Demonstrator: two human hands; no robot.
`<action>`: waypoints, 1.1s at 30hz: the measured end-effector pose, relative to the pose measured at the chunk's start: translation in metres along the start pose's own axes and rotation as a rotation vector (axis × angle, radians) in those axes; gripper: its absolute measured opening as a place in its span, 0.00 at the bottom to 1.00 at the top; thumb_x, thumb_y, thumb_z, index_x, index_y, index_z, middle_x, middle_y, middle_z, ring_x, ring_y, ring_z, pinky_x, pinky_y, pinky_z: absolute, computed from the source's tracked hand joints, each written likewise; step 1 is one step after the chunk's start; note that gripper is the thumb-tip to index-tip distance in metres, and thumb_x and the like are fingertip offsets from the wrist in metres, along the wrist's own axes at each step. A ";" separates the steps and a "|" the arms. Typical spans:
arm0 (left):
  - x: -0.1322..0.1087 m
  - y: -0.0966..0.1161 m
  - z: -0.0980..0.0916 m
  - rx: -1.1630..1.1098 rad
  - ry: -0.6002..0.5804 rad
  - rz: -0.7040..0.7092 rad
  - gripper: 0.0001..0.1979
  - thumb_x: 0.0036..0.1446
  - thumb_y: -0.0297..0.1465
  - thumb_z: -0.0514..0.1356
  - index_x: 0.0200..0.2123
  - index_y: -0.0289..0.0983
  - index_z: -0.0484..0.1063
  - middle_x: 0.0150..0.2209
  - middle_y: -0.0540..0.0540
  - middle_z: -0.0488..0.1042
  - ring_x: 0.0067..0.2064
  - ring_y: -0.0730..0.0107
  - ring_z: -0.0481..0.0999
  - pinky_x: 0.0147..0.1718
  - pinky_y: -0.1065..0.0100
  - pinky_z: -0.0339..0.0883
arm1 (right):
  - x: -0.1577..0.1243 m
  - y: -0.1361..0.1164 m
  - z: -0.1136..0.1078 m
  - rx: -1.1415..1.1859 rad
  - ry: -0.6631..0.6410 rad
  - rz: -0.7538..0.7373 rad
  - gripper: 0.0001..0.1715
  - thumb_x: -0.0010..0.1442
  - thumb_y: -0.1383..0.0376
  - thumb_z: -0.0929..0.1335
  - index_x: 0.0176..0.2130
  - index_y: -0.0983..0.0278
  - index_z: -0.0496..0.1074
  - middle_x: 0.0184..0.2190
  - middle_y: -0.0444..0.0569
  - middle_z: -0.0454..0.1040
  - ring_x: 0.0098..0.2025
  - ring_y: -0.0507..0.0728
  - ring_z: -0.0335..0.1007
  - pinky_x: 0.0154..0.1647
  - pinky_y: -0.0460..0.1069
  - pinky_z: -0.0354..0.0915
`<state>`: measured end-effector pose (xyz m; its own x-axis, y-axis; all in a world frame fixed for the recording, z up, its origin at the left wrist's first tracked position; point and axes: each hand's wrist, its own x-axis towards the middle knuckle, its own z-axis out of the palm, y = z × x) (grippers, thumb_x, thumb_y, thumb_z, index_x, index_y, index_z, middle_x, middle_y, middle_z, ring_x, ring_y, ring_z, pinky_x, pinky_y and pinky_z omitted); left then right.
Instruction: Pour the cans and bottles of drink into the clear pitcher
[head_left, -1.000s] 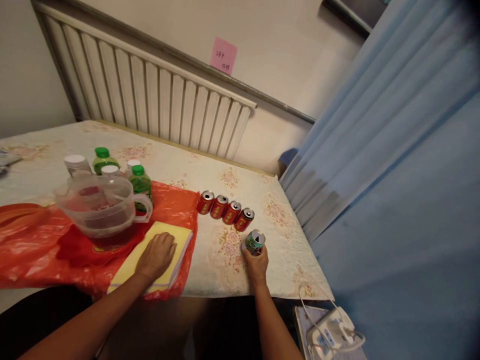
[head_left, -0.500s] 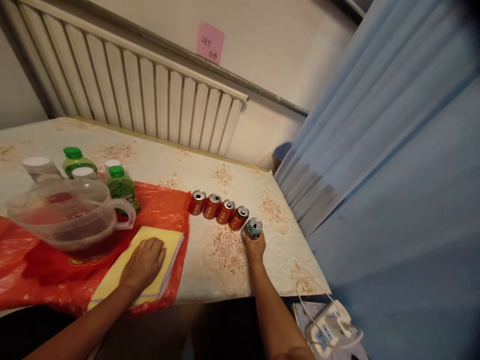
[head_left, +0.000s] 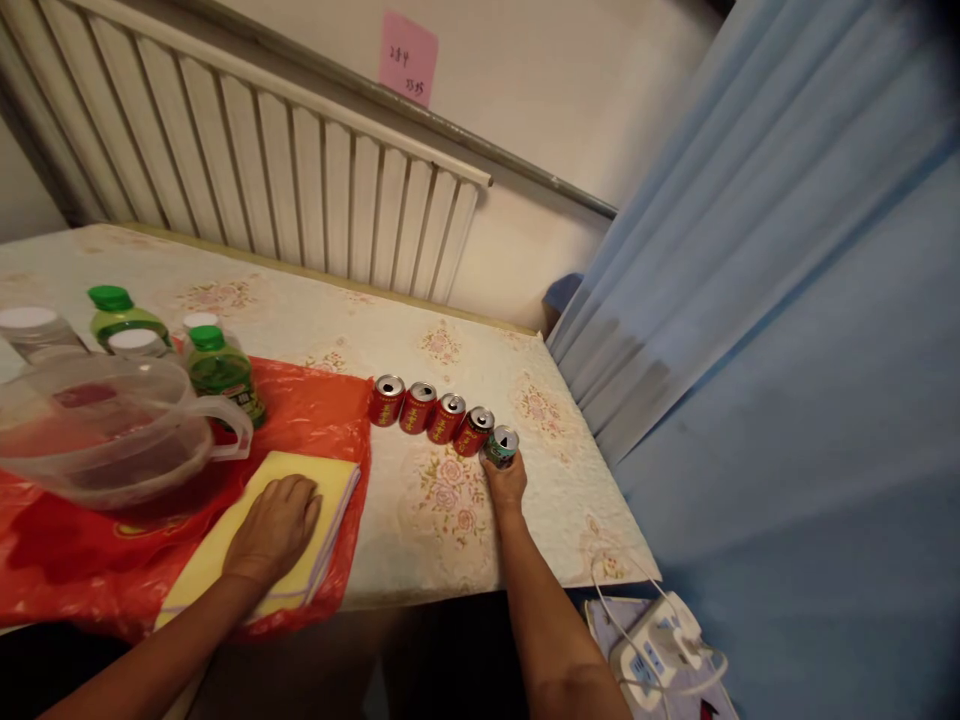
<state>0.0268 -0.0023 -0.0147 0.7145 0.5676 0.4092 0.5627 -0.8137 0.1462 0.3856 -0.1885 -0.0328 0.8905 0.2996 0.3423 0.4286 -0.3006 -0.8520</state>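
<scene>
At the right end of a row of cans, my right hand (head_left: 508, 484) is wrapped round a green can (head_left: 501, 450), which stands upright with its top opened. Close beside it is a red can with a dark rim (head_left: 474, 436). Further left in the row stand a red can (head_left: 447, 422), another red can (head_left: 418, 412) and the end red can (head_left: 387, 404), all with opened tops. My left hand (head_left: 276, 528) lies palm down on a folded yellow cloth (head_left: 217, 560), its fingers slightly bent and holding nothing.
A clear plastic jug (head_left: 97, 430) stands on a red plastic bag (head_left: 315, 400) at the left. Behind it are a green-capped bottle (head_left: 225, 380) and several other bottles. A blue curtain (head_left: 750, 350) hangs at the right. A power strip (head_left: 652, 650) lies below the table's right edge.
My right hand has brought the green can slightly closer to the dark-rimmed red can. The left hand stays on the cloth. The whole view has shifted a little.
</scene>
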 end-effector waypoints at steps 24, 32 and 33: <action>0.000 0.001 -0.001 -0.032 0.015 -0.010 0.13 0.65 0.36 0.48 0.39 0.36 0.69 0.40 0.38 0.73 0.43 0.51 0.70 0.46 0.54 0.64 | -0.002 0.004 -0.009 0.040 -0.035 -0.008 0.30 0.44 0.60 0.70 0.48 0.65 0.72 0.42 0.53 0.78 0.38 0.59 0.71 0.42 0.51 0.67; 0.000 0.002 -0.002 -0.059 0.022 -0.024 0.12 0.64 0.36 0.48 0.38 0.37 0.69 0.39 0.38 0.73 0.43 0.52 0.70 0.45 0.54 0.64 | -0.005 -0.007 -0.012 0.041 -0.035 -0.009 0.29 0.45 0.60 0.70 0.47 0.65 0.72 0.41 0.53 0.78 0.37 0.58 0.71 0.40 0.49 0.67; 0.000 0.002 -0.003 -0.065 0.025 -0.027 0.12 0.64 0.36 0.49 0.38 0.37 0.69 0.39 0.38 0.73 0.43 0.52 0.70 0.45 0.54 0.64 | -0.006 -0.009 -0.013 0.041 -0.034 -0.008 0.28 0.45 0.60 0.70 0.47 0.65 0.72 0.41 0.53 0.79 0.37 0.58 0.71 0.39 0.49 0.67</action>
<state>0.0271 -0.0046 -0.0119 0.6884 0.5865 0.4268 0.5526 -0.8052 0.2151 0.3782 -0.1990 -0.0219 0.8811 0.3331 0.3358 0.4284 -0.2611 -0.8651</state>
